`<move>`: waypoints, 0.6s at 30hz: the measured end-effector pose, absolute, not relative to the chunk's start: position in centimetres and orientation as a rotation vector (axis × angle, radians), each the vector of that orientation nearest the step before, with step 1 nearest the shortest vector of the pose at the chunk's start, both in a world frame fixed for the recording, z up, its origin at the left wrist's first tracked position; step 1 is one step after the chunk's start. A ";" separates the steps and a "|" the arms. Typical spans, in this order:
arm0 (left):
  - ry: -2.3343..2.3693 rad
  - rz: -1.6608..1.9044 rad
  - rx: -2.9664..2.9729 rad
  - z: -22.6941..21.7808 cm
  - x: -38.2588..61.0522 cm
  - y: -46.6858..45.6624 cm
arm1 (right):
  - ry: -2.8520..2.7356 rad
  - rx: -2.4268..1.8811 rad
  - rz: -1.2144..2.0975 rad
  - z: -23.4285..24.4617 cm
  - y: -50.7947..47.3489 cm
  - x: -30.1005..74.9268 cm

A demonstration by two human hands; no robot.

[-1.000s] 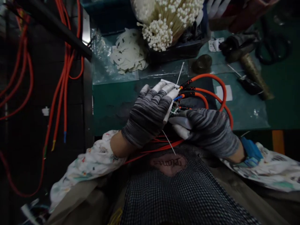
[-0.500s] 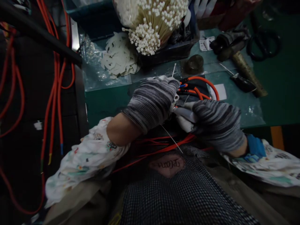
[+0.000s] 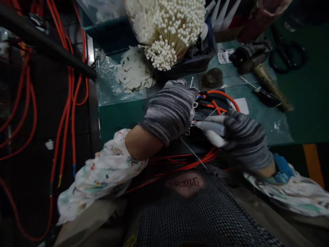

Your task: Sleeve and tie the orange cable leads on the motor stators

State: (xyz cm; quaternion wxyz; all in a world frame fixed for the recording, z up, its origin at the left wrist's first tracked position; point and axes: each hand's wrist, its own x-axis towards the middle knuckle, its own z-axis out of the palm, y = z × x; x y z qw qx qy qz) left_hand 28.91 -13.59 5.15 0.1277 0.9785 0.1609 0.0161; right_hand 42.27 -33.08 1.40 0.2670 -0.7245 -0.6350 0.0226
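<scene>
My left hand [image 3: 172, 111], in a grey striped glove, is closed around the end of a bundle of orange cables [image 3: 226, 94]. Its fingertips and most of what they grip are hidden. Thin white cable ties stick out around it: one tail [image 3: 192, 152] slants down toward my lap, and a short end pokes up above the knuckles. In my gloved right hand [image 3: 245, 142], white-tipped fingers pinch a pale, translucent tapered tube [image 3: 212, 127]. The tube's narrow end points left, close to the bundle beside my left hand.
Behind my hands stand a dark bin [image 3: 190, 63] with a bunch of cable ties [image 3: 177, 24] and a pile of pale flat tags [image 3: 136, 70]. To the right lie a hammer [image 3: 273, 87], an awl [image 3: 266, 96] and black scissors [image 3: 289, 56]. Red cables [image 3: 70, 89] hang at left.
My right hand and the tapered tube have drawn slightly right, away from my left hand. My left hand keeps its grip. The whole view has shifted a little.
</scene>
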 end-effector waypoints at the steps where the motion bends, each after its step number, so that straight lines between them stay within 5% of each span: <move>1: 0.516 0.088 2.879 5.2 28.5 -13.9 | -1.634 -1.933 0.145 1.4 -33.4 42.6; 8: 0.599 0.320 3.012 4.7 23.5 -15.3 | -0.812 -1.852 0.387 2.3 -33.7 45.6; 18: 0.664 0.292 2.812 3.3 20.7 -16.2 | -1.027 -1.959 0.265 -3.1 -21.7 52.4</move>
